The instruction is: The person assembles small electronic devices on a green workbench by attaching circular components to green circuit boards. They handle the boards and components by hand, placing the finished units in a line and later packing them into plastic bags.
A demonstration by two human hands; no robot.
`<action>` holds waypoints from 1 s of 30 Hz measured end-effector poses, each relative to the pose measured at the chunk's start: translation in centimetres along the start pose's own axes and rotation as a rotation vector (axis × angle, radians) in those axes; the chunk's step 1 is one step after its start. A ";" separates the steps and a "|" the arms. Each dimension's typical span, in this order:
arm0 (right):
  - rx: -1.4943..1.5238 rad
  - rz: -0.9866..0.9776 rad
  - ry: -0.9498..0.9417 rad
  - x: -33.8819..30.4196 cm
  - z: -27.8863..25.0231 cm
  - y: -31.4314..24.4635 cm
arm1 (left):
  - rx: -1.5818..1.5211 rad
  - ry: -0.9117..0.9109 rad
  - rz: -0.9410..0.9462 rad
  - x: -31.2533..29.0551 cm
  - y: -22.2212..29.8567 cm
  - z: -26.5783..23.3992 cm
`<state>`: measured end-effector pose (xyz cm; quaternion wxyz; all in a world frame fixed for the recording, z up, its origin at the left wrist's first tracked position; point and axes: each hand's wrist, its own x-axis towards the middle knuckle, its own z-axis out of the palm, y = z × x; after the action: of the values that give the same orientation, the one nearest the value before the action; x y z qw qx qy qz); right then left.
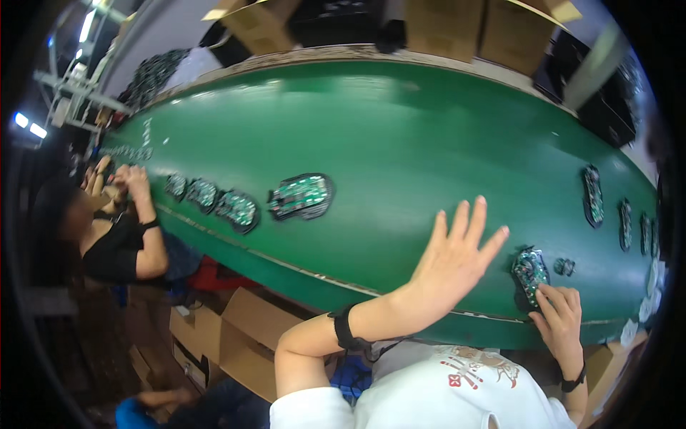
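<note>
Beyond the far edge of the long green work surface point(371, 129) stand brown cardboard boxes point(446, 28), with a black box point(336, 23) between some of them. A slanting pale grey post point(594, 68) rises at the far right; a tangled dark heap point(153, 75) lies at the far left. Glowing white tube lights point(87, 26) hang upper left. An open brown cardboard carton point(261, 318) sits below the near edge, near a seated co-worker in a black top point(114, 250).
</note>
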<state>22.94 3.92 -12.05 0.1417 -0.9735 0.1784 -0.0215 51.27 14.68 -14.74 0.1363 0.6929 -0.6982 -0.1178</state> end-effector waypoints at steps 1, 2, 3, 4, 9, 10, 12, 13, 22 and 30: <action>-0.001 0.007 0.005 0.1 0.2 0.1 | 0.046 -0.002 -0.076 -0.5 -1.0 -0.8; 0.001 0.014 0.007 0.6 0.3 0.0 | 0.101 0.004 -0.178 -1.3 -2.0 -1.4; -0.015 -0.022 0.019 1.5 0.2 0.0 | 0.144 0.019 -0.264 -1.7 -3.1 -1.4; -0.026 -0.018 0.018 2.4 0.3 0.2 | 0.187 0.032 -0.348 -2.2 -4.2 -1.6; -0.119 -0.028 0.079 7.4 1.0 1.6 | 0.362 0.031 -0.733 -5.7 -8.6 -3.4; -0.156 -0.032 0.107 8.1 1.0 2.4 | 0.379 0.030 -0.795 -6.0 -9.3 -3.7; -0.141 0.047 0.180 8.9 1.5 4.8 | 0.390 -0.007 -0.897 -6.7 -10.3 -4.0; -0.151 0.106 0.215 9.0 1.5 5.7 | 0.368 -0.054 -0.926 -6.9 -10.8 -3.9; -0.012 0.334 0.253 5.2 -7.0 8.2 | 0.127 -0.023 -0.647 -5.1 -7.3 -5.3; 0.063 0.606 0.039 -3.2 -9.3 8.0 | 0.029 -0.109 -0.108 1.8 2.6 -4.1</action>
<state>16.38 -4.65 -5.41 0.1684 -0.8704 0.4626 -0.0024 50.28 13.00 -9.93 0.0814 0.7240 -0.6678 -0.1524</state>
